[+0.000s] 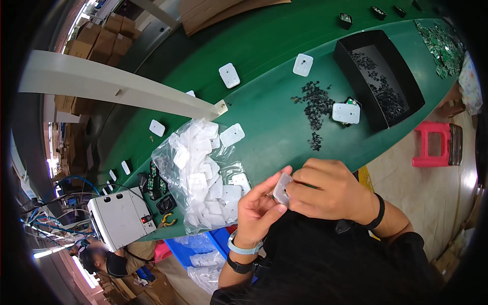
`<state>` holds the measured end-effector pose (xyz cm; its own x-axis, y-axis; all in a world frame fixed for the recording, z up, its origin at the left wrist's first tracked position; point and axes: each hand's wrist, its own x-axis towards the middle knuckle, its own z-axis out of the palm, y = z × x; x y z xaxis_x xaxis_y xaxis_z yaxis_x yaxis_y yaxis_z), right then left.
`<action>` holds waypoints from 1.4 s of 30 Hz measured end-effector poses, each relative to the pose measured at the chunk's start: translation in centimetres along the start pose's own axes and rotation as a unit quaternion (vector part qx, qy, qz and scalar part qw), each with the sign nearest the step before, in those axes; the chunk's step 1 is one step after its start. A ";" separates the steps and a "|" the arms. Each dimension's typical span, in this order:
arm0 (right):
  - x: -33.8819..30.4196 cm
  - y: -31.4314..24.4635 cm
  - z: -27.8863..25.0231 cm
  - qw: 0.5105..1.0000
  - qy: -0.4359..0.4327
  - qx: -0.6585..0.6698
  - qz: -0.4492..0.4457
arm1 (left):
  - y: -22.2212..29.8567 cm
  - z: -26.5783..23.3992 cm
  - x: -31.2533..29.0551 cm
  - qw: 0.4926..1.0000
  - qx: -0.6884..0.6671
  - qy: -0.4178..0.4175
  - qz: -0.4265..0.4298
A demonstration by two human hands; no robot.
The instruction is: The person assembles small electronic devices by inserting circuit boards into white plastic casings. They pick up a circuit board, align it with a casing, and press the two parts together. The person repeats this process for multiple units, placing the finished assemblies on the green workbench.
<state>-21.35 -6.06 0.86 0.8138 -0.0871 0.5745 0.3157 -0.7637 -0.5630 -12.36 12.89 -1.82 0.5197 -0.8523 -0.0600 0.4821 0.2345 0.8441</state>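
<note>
Close to my body, my left hand (259, 206) is closed around the edges of a white plastic cover (281, 190). My right hand (325, 190) grips the cover's other side, its fingers bent over it; whether a small part is pinched there is hidden. Left of my hands, a clear plastic bag (165, 152) lies spread with a heap of white covers (198, 180). Beyond my hands, small black parts (316, 104) are scattered in a pile on the green table (269, 132). Beside that pile, another white cover (346, 113) rests on a green circuit board.
A black box (414, 99) holding more small black parts stands at the right, with circuit boards (439, 46) heaped beyond it. White covers (229, 75) sit along the green belt (269, 40). A beige post (127, 84), a grey machine (119, 216) and yellow-handled pliers (166, 220) are at left.
</note>
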 end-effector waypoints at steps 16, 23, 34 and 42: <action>0.6 0.2 1.2 0.909 0.028 0.301 0.287 | 1.0 3.2 1.2 0.979 0.105 0.172 -0.029; -1.4 1.2 3.0 0.862 0.012 0.401 0.310 | 0.4 2.9 1.8 0.974 0.091 0.202 -0.042; -4.1 3.4 4.6 0.744 -0.063 0.614 0.255 | -1.0 1.1 1.6 0.972 -0.080 0.197 -0.096; -4.7 4.0 4.4 0.736 -0.031 0.617 0.279 | -1.8 1.0 2.1 0.966 -0.132 0.175 -0.138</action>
<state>-21.75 -5.89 -6.71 0.9932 -0.1075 0.0437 0.0955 0.5436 -0.8339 -12.83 10.21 -3.00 0.5301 -0.7000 -0.4786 0.7751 0.1711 0.6082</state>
